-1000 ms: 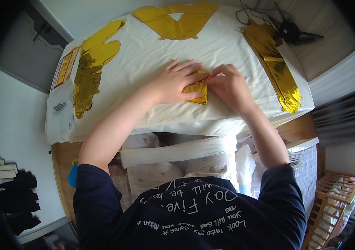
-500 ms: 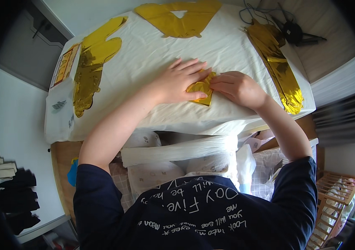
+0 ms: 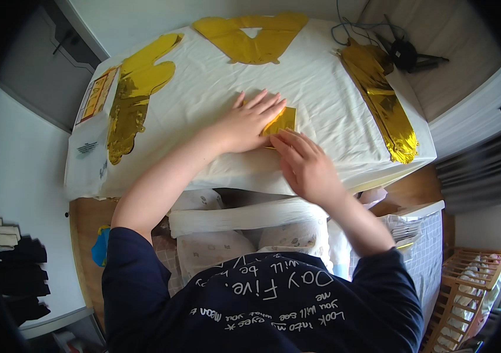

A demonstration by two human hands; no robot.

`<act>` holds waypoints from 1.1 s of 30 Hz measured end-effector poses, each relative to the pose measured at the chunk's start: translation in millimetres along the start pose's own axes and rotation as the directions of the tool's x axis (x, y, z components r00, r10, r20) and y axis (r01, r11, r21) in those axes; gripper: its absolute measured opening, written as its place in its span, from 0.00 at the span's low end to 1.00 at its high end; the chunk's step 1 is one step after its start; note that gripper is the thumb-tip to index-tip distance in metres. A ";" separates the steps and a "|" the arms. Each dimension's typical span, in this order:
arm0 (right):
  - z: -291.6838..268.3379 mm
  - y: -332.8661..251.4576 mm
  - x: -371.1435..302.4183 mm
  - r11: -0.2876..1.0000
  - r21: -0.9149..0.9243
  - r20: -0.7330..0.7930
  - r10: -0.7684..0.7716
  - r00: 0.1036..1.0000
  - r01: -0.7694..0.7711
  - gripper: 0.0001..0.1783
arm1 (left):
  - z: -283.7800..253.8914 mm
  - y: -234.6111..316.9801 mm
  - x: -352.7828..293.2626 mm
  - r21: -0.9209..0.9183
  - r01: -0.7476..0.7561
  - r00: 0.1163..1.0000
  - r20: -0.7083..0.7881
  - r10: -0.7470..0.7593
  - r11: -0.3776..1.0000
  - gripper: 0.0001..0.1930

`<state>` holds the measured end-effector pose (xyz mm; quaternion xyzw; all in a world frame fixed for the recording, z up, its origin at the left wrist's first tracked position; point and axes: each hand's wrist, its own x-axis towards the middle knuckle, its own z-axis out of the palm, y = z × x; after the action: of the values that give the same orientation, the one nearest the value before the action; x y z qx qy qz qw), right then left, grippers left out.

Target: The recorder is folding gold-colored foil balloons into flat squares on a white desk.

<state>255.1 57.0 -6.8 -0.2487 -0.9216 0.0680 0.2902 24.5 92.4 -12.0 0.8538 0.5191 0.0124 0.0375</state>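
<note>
On the white cloth before me lies a small folded gold foil balloon (image 3: 284, 121), flat and roughly square. My left hand (image 3: 249, 125) rests flat over its left part with fingers spread, hiding that side. At its near edge, the fingertips of my right hand (image 3: 307, 163) touch the foil; these fingers are stretched out, with the thumb partly hidden beneath. Other flat gold foil balloons lie around: one with a triangular hole (image 3: 250, 50) at the far side, a curved one (image 3: 139, 88) at left, and a long crinkled one (image 3: 377, 97) at right.
A white cloth (image 3: 203, 88) covers the table. A printed package (image 3: 94, 100) lies at its left edge. A black device with antennas and cables (image 3: 403, 54) sits at the far right corner. A rolled white plastic sheet (image 3: 233, 217) is below the near edge; a wooden crib (image 3: 468, 282) stands lower right.
My right hand has moved left and toward me, from the foil's right side to its near edge, its fingers straightening. My left hand has shifted slightly left, uncovering the foil's right part.
</note>
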 end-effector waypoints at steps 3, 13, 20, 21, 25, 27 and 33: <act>4.0 -11.6 -7.6 0.991 -0.003 -0.039 0.133 0.990 -0.133 0.28 | -1.1 11.4 -12.4 -0.106 0.057 0.998 0.007 -0.056 0.993 0.39; -13.2 24.3 -4.3 1.000 -0.006 0.080 0.004 0.997 -0.004 0.15 | -27.5 0.2 -55.9 -0.584 0.055 0.984 0.172 0.057 0.810 0.30; -7.0 22.6 19.4 0.997 0.022 0.176 0.074 0.982 -0.079 0.14 | -7.2 38.9 -90.9 -0.182 0.056 0.992 -0.101 -0.075 0.982 0.28; -1.2 27.6 21.6 1.000 -0.024 0.096 0.007 0.995 -0.004 0.14 | -0.9 40.7 -90.9 -0.149 0.081 0.977 -0.185 -0.108 0.985 0.29; 2.4 42.7 30.8 0.995 -0.053 -0.018 -0.083 0.996 0.082 0.14 | 11.0 54.2 -84.8 -0.160 0.212 0.913 -0.320 -0.254 0.964 0.33; -1.4 43.7 32.8 0.998 -0.021 0.024 -0.055 0.998 0.055 0.14 | 5.3 65.0 -81.6 -0.180 0.267 0.901 -0.303 -0.311 0.947 0.35; -5.1 59.3 38.3 0.987 0.119 0.097 -0.116 0.989 0.104 0.15 | 4.3 56.6 -65.2 -0.181 0.174 0.896 -0.378 -0.232 0.968 0.42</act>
<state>255.8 127.4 0.6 -0.1768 -0.9423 0.1168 0.2590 44.8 8.3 -10.8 0.7698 0.6001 0.2176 -0.0063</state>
